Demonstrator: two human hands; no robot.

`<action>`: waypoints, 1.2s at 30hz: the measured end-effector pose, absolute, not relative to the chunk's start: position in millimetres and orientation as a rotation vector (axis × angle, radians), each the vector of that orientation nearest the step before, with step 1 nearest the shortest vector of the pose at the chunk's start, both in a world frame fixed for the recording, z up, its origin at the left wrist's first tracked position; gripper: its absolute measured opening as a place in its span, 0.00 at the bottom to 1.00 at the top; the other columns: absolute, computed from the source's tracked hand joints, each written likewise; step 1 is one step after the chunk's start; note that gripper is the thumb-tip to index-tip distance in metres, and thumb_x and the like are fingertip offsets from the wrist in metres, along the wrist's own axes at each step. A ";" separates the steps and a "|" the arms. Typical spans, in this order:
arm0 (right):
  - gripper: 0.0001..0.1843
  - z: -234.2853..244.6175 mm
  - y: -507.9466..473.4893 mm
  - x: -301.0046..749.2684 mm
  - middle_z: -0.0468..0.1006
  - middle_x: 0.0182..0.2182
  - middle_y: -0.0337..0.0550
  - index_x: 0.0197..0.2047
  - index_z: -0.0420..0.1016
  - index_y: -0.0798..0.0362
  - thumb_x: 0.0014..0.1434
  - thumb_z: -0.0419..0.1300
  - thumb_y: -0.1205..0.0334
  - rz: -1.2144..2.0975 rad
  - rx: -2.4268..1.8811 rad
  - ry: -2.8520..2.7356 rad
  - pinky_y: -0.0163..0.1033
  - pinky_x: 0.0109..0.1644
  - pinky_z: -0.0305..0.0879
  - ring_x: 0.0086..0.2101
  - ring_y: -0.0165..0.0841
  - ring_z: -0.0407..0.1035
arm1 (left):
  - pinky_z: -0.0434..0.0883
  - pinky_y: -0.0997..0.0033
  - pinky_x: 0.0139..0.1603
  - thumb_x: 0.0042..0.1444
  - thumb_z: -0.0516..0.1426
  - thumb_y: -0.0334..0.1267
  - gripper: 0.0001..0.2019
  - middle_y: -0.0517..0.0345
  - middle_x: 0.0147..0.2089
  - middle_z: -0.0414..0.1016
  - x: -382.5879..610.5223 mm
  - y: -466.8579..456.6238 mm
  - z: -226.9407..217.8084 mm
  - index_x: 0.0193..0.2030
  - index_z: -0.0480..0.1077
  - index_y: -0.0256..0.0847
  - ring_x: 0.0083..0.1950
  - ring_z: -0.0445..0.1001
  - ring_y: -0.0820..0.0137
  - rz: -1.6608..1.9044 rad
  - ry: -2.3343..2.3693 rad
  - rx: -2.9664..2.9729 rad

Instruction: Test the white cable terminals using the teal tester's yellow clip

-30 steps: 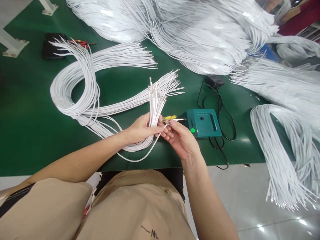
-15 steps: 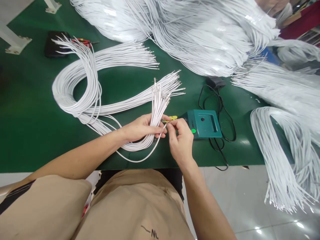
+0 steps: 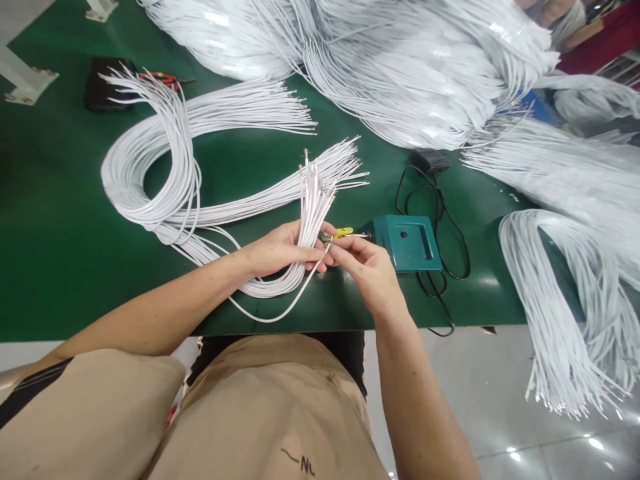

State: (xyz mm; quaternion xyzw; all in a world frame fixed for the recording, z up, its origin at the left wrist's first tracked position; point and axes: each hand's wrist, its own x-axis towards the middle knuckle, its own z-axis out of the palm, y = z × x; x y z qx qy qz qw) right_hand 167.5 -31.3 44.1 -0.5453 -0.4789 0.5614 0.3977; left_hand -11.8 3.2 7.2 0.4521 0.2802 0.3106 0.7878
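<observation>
In left hand [image 3: 278, 251], white wires [image 3: 311, 217]

The tip of the single wire [image 3: 270, 321], at the right fingers [image 3: 345, 257], is too small to be made out. A section of the held bundle [image 3: 313, 217] is hidden by the left fingers [image 3: 307, 254]. The teal device [image 3: 413, 243] is partly masked by the right hand [image 3: 370, 270]. The cable heap [image 3: 400, 73] is cut off by the top edge, and a red sleeve [image 3: 607, 40] is blurred
</observation>
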 end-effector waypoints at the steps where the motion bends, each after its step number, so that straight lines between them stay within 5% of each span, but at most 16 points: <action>1: 0.11 44.5 -31.6 167.7 0.79 0.29 0.40 0.30 0.80 0.53 0.52 0.67 0.53 1.423 -1.381 -1.216 0.38 0.41 0.69 0.30 0.30 0.70 | 0.69 0.74 0.32 0.53 0.64 0.37 0.22 0.54 0.34 0.78 -11.8 3.0 7.6 0.53 0.65 0.38 0.34 0.78 0.70 0.665 0.615 0.983; 6: 0.25 43.9 -27.3 171.9 0.78 0.27 0.45 0.30 0.80 0.55 0.57 0.58 0.40 1.493 -1.390 -1.143 0.38 0.37 0.68 0.28 0.30 0.69 | 0.70 0.74 0.31 0.52 0.64 0.36 0.22 0.56 0.33 0.76 -9.5 1.7 13.6 0.52 0.65 0.36 0.32 0.78 0.70 0.672 0.680 1.039; 11: 0.09 43.0 -21.6 172.8 0.78 0.29 0.41 0.30 0.76 0.54 0.56 0.62 0.57 1.384 -1.449 -1.459 0.38 0.37 0.68 0.29 0.31 0.70 | 0.73 0.73 0.33 0.53 0.63 0.34 0.21 0.55 0.34 0.76 -7.7 1.2 17.8 0.53 0.64 0.35 0.33 0.78 0.70 0.663 0.749 1.103; 17: 0.14 34.3 -23.6 172.9 0.76 0.32 0.50 0.32 0.74 0.56 0.64 0.49 0.67 0.041 -1.345 -2.389 0.43 0.41 0.61 0.35 0.38 0.66 | 0.74 0.74 0.35 0.52 0.62 0.31 0.18 0.60 0.33 0.73 -9.1 3.4 11.2 0.51 0.67 0.36 0.34 0.78 0.72 0.656 0.792 1.007; 19: 0.16 34.2 -21.3 176.9 0.75 0.31 0.49 0.32 0.74 0.55 0.65 0.47 0.67 -0.169 -1.258 -2.573 0.44 0.39 0.59 0.34 0.38 0.65 | 0.74 0.74 0.36 0.52 0.62 0.31 0.18 0.60 0.33 0.74 -9.3 4.9 7.9 0.50 0.68 0.36 0.34 0.78 0.72 0.643 0.813 0.981; 25: 0.11 41.8 1.5 196.0 0.77 0.46 0.50 0.47 0.72 0.56 0.64 0.52 0.66 -0.138 -1.501 -2.553 0.45 0.48 0.58 0.44 0.42 0.67 | 0.75 0.71 0.38 0.52 0.62 0.32 0.19 0.55 0.37 0.76 -9.3 9.9 5.2 0.52 0.69 0.37 0.37 0.80 0.69 0.658 0.952 0.993; 29: 0.09 41.7 14.0 201.5 0.80 0.37 0.47 0.44 0.73 0.56 0.61 0.56 0.69 0.003 -1.570 -2.656 0.46 0.54 0.57 0.39 0.40 0.69 | 0.75 0.72 0.39 0.53 0.61 0.31 0.19 0.56 0.37 0.76 -8.7 11.9 5.9 0.52 0.68 0.38 0.39 0.81 0.68 0.647 0.991 1.013; 36: 0.11 40.3 16.5 202.3 0.80 0.41 0.50 0.45 0.77 0.58 0.59 0.59 0.66 -0.032 -1.499 -2.727 0.47 0.53 0.57 0.42 0.43 0.69 | 0.76 0.72 0.40 0.52 0.62 0.33 0.19 0.54 0.38 0.77 -6.4 14.5 0.2 0.52 0.69 0.38 0.39 0.81 0.66 0.681 1.027 1.077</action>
